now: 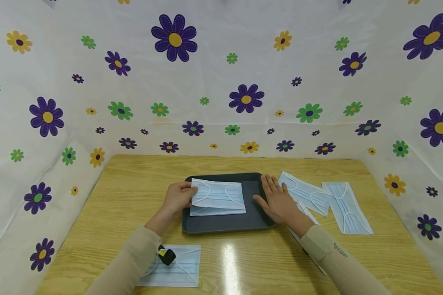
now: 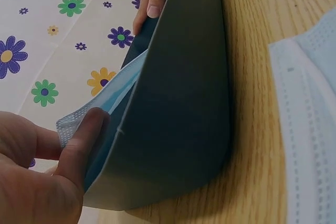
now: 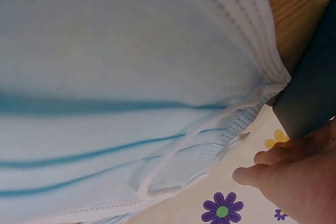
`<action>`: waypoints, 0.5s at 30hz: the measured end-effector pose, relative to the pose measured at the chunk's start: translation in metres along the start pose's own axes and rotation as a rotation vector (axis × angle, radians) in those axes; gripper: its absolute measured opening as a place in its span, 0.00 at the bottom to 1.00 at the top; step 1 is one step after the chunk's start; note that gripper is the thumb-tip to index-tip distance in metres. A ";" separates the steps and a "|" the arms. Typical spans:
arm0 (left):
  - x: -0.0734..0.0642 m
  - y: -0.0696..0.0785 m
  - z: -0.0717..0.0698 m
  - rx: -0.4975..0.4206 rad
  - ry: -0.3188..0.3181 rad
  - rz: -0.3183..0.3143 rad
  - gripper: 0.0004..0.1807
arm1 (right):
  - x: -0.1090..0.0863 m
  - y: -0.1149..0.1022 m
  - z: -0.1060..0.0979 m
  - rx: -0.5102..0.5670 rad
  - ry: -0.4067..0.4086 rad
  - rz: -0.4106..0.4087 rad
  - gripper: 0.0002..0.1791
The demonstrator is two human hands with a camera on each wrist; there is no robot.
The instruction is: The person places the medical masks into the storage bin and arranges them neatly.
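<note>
A pale blue face mask with white ear loops lies over a dark grey tray, its left end pinched by my left hand. Beneath it, another mask shows a lower strip inside the tray. The left wrist view has thumb and fingers closed on the end of the held mask, just above the tray wall. My right hand rests at the tray's right rim with fingers extended, holding nothing. Its fingers appear beside the tray in the right wrist view.
Right of the tray lie a slanted mask and a more upright one. One more mask is partly hidden under my right forearm. At the front left, a mask lies on the wooden table, partly covered by my left sleeve.
</note>
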State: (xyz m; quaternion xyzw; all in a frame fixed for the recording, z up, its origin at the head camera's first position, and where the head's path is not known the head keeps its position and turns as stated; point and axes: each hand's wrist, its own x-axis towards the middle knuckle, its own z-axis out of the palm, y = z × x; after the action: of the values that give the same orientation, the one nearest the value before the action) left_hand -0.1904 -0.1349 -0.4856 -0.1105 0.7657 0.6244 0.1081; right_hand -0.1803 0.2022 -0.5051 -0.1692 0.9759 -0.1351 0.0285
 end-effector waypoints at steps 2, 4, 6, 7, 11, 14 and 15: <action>-0.001 0.001 -0.001 0.021 -0.004 0.011 0.18 | 0.000 0.000 0.000 0.000 -0.004 0.002 0.45; -0.002 0.002 -0.001 0.033 -0.009 0.017 0.18 | 0.000 0.000 0.000 -0.002 -0.008 0.004 0.45; -0.003 0.003 -0.002 0.039 -0.013 0.021 0.18 | 0.000 0.001 0.000 -0.002 -0.011 0.006 0.46; -0.003 0.003 -0.002 0.045 -0.016 0.024 0.18 | 0.000 0.001 0.000 -0.001 -0.010 0.006 0.46; -0.004 0.003 -0.002 0.073 -0.021 0.028 0.19 | 0.000 0.001 0.000 0.002 -0.012 0.009 0.46; -0.005 0.003 -0.002 0.084 -0.025 0.032 0.19 | 0.001 0.002 0.000 0.002 -0.014 0.010 0.46; -0.005 0.003 -0.002 0.085 -0.027 0.034 0.19 | 0.001 0.002 0.000 0.003 -0.014 0.010 0.46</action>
State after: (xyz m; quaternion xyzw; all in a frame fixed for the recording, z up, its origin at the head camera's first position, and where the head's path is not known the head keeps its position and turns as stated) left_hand -0.1865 -0.1364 -0.4805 -0.0845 0.7916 0.5946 0.1125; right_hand -0.1816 0.2034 -0.5057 -0.1653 0.9762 -0.1352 0.0364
